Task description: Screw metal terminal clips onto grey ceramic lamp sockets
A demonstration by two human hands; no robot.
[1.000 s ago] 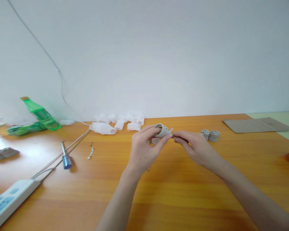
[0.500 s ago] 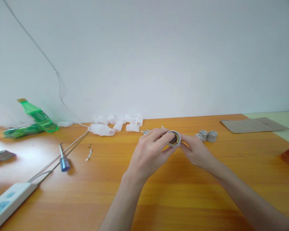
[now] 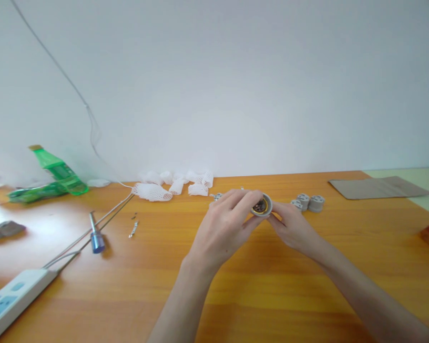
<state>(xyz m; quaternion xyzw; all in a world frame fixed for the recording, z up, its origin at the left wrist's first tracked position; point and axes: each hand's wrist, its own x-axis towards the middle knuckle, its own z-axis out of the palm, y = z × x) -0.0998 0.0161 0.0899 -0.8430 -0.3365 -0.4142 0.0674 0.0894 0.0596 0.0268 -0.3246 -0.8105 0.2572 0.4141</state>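
- Our left hand (image 3: 223, 226) curls its fingers (image 3: 241, 200) around a round grey plastic lamp socket (image 3: 262, 214), held up off the orange wooden desk (image 3: 271, 295).
- Our right hand (image 3: 293, 228) braces the socket from the other side, fingertips closed on it.
- Its open end faces us, so the brass inner ring (image 3: 260, 206) shows.
- 3 round grey socket pieces (image 3: 309, 202) sit just beside our right hand.

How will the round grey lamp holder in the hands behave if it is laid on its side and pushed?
The lamp holder would probably roll, since its body looks round. It looks like hard ceramic or plastic, so likely stiff, perhaps brittle. The similar holders on the table seem to stand steadily on flat ends.
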